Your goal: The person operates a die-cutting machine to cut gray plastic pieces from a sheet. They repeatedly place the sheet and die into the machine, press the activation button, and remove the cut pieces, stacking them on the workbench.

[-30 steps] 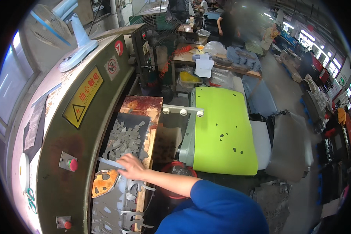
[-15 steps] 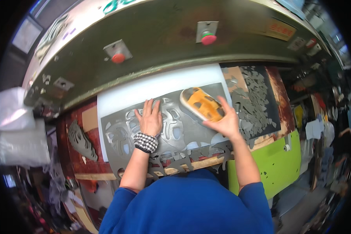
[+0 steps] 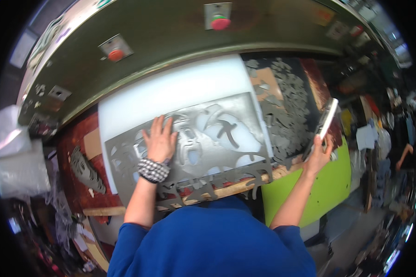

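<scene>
My left hand, with a checkered band at its wrist, lies flat with fingers spread on a dark grey sheet. That sheet is full of cut-out shapes and rests on a white board. At the right, my right hand grips a sole-shaped cutting die, raised and turned edge-on, its pale rim showing. Its yellow face is hidden now. Through a sole-shaped opening in the sheet the white board shows, with a curved grey strip lying there.
A green machine beam with two red buttons spans the far side. Many grey scraps cover the dark surface on the right. Nearer stands a lime-green panel. Stacked grey cut pieces lie at left.
My right hand has carried the die off the sheet to the right and tipped it on edge. An opening shows where it was. My left hand stays on the sheet; the view has shifted.
</scene>
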The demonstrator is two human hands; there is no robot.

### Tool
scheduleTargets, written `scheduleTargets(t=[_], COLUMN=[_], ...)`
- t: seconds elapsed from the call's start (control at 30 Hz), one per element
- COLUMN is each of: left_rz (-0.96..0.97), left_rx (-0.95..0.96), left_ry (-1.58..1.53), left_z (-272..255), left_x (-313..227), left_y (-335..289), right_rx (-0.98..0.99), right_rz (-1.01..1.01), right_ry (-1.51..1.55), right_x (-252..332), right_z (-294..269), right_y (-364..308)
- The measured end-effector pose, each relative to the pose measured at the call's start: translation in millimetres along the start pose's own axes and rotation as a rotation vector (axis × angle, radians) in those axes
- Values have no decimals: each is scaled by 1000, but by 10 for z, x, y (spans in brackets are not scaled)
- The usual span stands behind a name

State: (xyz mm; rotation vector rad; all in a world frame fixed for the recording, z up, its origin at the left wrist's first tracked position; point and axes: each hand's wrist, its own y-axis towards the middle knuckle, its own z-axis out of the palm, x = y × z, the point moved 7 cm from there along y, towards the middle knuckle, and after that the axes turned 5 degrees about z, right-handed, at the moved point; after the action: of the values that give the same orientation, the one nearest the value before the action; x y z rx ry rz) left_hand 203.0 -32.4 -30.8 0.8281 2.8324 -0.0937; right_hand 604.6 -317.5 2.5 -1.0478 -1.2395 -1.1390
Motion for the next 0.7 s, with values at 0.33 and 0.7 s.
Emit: scheduleTargets(t=[0.33, 0.7], left_rz=[528, 77], left_rx=[53, -52], left_ry=[-796, -1197], left_z=[-447, -528], left_x=[-2121, -583], left_y=[48, -265], right_rx=[478, 192], right_rz=[225, 203], right_ry=[249, 93], right_x=[68, -231], right_z=[308, 67], right_y=[-1084, -741])
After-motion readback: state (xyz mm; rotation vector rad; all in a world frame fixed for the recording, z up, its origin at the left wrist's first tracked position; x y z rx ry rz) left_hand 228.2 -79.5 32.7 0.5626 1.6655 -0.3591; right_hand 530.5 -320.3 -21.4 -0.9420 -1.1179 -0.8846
